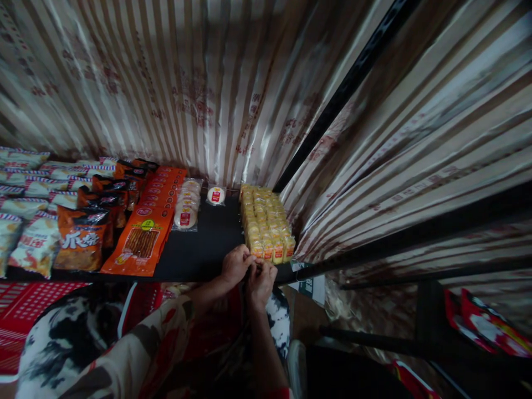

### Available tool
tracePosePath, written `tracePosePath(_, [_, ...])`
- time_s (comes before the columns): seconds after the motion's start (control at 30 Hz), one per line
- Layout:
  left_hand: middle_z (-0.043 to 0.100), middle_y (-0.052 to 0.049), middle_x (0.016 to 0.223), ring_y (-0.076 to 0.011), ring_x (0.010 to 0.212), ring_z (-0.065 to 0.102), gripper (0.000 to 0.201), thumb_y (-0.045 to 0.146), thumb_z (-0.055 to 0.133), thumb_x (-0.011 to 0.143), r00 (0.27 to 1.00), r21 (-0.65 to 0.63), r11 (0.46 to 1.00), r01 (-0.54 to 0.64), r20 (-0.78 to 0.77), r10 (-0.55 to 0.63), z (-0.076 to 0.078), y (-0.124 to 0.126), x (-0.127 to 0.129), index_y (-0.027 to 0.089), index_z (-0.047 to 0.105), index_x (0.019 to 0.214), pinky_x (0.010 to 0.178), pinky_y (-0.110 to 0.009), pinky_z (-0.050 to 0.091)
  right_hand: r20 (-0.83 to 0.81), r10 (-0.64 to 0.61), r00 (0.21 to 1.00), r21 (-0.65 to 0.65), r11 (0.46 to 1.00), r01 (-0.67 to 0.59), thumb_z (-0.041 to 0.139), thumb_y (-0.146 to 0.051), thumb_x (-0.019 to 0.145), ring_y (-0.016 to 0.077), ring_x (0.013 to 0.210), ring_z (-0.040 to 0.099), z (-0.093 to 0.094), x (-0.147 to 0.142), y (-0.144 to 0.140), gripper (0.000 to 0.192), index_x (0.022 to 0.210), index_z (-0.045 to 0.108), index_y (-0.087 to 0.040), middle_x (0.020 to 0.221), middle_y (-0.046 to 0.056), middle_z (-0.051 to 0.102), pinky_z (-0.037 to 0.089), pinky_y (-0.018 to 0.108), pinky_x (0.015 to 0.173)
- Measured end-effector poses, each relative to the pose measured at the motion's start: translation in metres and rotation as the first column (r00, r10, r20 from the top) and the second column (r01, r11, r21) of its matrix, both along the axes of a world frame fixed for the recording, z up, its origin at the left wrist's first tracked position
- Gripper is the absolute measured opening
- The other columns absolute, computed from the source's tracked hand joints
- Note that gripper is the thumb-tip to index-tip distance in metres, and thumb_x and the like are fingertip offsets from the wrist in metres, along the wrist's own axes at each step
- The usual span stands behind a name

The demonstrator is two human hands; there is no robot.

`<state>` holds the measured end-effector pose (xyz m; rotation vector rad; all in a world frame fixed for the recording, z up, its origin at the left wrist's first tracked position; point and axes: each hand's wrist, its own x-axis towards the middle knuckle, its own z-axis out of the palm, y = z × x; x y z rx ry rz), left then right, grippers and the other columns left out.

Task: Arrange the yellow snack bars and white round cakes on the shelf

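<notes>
Nearest the camera, a patterned sleeve in red, cream and brown [137, 354] runs up from the lower left, above a black-and-white blotched cloth [62, 343]. Both hands meet at the front edge of the flat black table [199, 249]. The left hand [236, 265] and the right hand [261, 281] are curled with fingertips pressed together, pinching something small between them (it is too small and shadowed to make out).

Just beyond the fingertips, touching or nearly so, lies a block of small yellow wrapped snacks [266, 224], packed in tight rows inside glossy clear film, the nearest row showing red and yellow labels. It sits at the right end of the table, close to the drape.

To the left, well apart from the hands, lies a flat orange foil packet with a printed picture of brown sticks [139, 244], with more such packets lined up behind it. Beside it runs a row of round pale cakes in clear wrappers with red labels [186, 206], and one separate round cake [216, 195] farther back. Further left stand puffy orange bags with white lettering [81, 239] and pale crinkled bags [31, 244].

Behind everything hangs a shiny striped curtain in cream and brown with faded red print [199, 88], crossed by a black metal bar [344, 88].
</notes>
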<state>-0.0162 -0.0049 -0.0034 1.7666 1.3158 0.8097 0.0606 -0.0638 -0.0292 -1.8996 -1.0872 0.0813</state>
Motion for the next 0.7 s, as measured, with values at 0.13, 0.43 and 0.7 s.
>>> tracePosePath(0.13, [0.05,0.005,0.066,-0.01,0.061,0.05,0.014,0.028,0.056,0.078,0.998,0.015,1.0,0.008,0.059,-0.009,-0.002,-0.001,0.0,0.02,0.049,0.069,0.061,-0.021,0.038,-0.003,0.005,1.0,0.04,0.999,-0.005,0.041,-0.043,0.087,0.0212,0.094,0.051,0.008,-0.002,-0.004,0.032,0.091,0.058,-0.016,0.096,0.011,0.05,0.043,0.036,0.085])
tracePosePath(0.43, [0.05,0.005,0.067,-0.0098,0.061,0.05,0.013,0.027,0.052,0.079,0.988,0.085,0.995,0.057,0.139,-0.068,-0.002,-0.003,-0.006,0.02,0.046,0.07,0.063,-0.021,0.041,0.069,-0.084,0.994,0.133,0.988,0.074,0.038,-0.04,0.089,0.0224,0.102,0.048,0.02,-0.001,0.001,0.035,0.097,0.059,-0.013,0.103,0.013,0.046,0.039,0.038,0.092])
tracePosePath(0.7, [0.051,0.004,0.068,-0.0108,0.062,0.051,0.01,0.023,0.048,0.08,0.992,0.107,0.993,0.043,0.111,-0.055,-0.007,-0.001,0.003,0.02,0.047,0.07,0.063,-0.022,0.041,0.081,-0.022,0.996,0.121,0.993,0.012,0.038,-0.036,0.088,0.0216,0.099,0.051,0.003,0.006,0.002,0.034,0.099,0.061,-0.013,0.1,0.012,0.051,0.042,0.037,0.09])
